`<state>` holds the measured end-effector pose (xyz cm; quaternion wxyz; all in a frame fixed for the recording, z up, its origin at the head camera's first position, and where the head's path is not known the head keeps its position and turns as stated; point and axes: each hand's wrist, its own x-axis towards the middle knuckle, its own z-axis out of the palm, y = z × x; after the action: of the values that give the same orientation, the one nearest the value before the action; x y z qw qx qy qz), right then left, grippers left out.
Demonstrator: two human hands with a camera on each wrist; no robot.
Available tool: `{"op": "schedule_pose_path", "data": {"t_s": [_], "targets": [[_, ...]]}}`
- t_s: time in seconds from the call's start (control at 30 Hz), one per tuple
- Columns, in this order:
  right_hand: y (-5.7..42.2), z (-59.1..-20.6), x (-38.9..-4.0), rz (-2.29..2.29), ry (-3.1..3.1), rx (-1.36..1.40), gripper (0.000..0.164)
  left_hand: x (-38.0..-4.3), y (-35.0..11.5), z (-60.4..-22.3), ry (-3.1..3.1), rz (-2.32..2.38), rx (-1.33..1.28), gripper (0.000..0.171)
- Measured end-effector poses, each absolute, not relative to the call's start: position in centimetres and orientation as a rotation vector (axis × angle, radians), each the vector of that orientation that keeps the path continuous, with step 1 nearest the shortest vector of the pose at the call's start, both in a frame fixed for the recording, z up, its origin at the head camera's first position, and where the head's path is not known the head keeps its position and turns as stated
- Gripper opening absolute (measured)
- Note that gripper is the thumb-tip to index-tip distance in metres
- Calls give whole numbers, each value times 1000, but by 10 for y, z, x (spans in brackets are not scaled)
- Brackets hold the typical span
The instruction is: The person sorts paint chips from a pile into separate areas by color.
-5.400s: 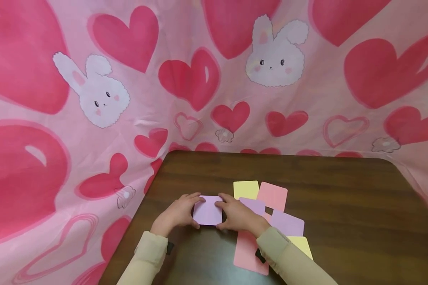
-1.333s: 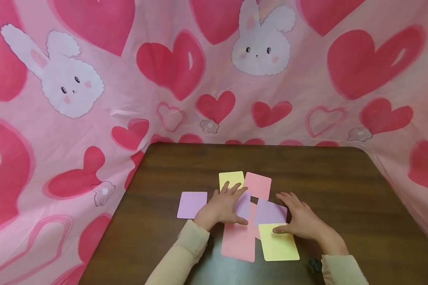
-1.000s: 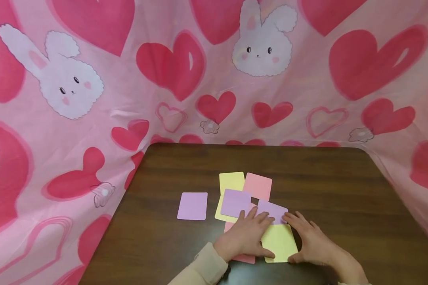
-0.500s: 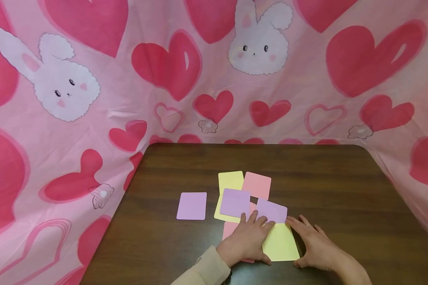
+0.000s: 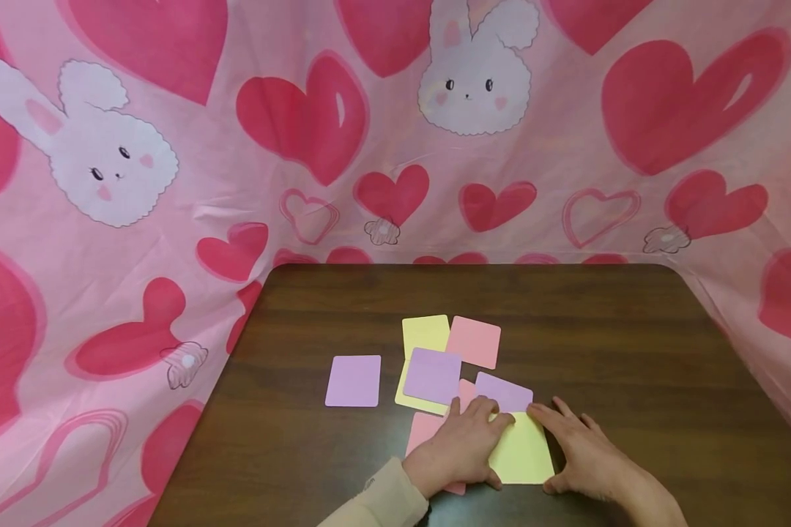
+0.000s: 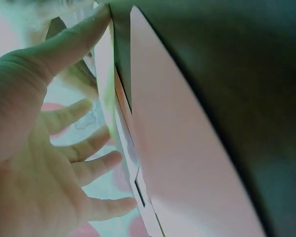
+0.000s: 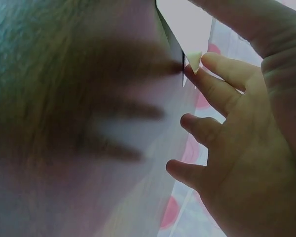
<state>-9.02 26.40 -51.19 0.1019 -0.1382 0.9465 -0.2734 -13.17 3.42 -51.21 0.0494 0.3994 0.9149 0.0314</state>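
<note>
A yellow card with rounded corners lies at the near right of a loose cluster. My left hand holds its left side, thumb at the near corner and index finger at the far one. My right hand holds the right side the same way. The left wrist view has the left thumb at the card's corner and the other fingers spread, beside a large pink card. A pale yellow corner meets the right fingertips in the right wrist view. Part of a purple card lies beyond it.
A separate purple card lies left on the dark wooden table. The cluster also has another purple card, a far yellow card, a far pink card and overlapping pieces. A pink heart-patterned cloth hangs behind.
Both hands have left the purple card, which stays on the table at left. They have moved right to the yellow card's sides. The left fingers have lately curled in slightly at its edge.
</note>
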Motion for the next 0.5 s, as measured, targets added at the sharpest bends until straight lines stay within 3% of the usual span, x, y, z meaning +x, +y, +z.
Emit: {"op": "schedule_pose_path", "data": {"t_s": [0.5], "targets": [[260, -510, -81, -628, 2936, -469, 101, -130, 35, -518, 2814, 190, 1178, 93]]}}
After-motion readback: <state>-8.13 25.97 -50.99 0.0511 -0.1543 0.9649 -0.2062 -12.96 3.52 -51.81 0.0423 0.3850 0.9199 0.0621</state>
